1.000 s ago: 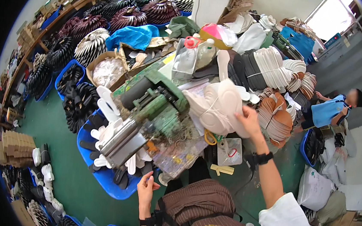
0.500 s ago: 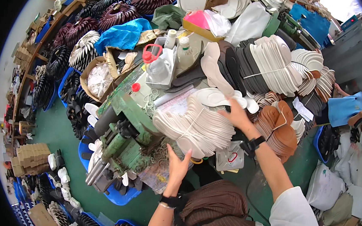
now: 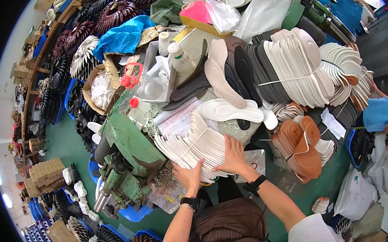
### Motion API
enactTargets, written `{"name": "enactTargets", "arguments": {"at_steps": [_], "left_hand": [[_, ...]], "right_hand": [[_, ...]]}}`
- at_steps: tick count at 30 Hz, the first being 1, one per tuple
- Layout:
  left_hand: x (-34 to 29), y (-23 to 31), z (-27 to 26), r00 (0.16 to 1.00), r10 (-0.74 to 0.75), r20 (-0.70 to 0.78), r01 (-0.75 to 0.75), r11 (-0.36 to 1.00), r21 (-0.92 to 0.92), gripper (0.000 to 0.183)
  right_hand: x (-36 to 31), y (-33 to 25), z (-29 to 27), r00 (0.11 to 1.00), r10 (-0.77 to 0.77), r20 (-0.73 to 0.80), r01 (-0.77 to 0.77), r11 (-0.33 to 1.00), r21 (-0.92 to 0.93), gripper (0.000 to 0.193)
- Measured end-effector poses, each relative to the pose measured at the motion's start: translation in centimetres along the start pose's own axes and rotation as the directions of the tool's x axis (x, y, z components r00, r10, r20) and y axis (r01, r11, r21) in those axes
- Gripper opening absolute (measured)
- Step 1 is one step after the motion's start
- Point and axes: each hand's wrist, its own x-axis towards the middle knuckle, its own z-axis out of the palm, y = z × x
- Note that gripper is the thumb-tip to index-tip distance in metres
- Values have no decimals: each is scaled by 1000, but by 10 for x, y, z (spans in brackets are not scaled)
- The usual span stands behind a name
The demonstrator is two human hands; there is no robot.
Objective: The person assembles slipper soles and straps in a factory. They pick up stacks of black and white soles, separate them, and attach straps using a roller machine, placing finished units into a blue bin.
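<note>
A bundle of white shoe insoles [image 3: 201, 142], stacked and tied round with a thin cord, lies on the cluttered worktop in front of me. My left hand [image 3: 189, 177] holds its near left edge, fingers partly hidden by the insoles. At the right end, my right hand [image 3: 235, 158] grips the stack with the thumb on the near side. Beyond the bundle are loose white insoles [image 3: 232, 111], apart from both hands. A written paper sheet [image 3: 175, 121] sticks out from behind the bundle's left part.
A green machine [image 3: 129, 145] stands left of the bundle. Tied brown insoles [image 3: 297, 146] and a large white insole stack [image 3: 295, 67] are at the right. Bottles [image 3: 181, 57] stand behind, near a red-topped clear jug [image 3: 150, 87]. A person in blue [image 3: 384, 112] is at far right.
My right hand has come down from beside the loose white insoles onto the bundle's right end. My left hand has closed on the near edge. The whole view has shifted.
</note>
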Motion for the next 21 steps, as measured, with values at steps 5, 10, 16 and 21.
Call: {"name": "enactTargets", "arguments": {"at_steps": [5,10,16,21], "left_hand": [[16,-47,-8,972,232,33,-220,952,-213,125],[9,-13,-10,997,62,37,-63,997,46,120],[1,4,0,1000,-5,-20,10,971,239,112],[4,4,-2,1000,1,-19,4,972,237,107]], "right_hand": [[6,6,-6,999,8,51,-10,999,31,143],[-3,-36,-4,996,85,39,-75,977,-200,134],[-7,-27,16,995,96,-23,-98,989,-109,124],[1,-28,-75,979,-69,192,109,973,-206,108]]}}
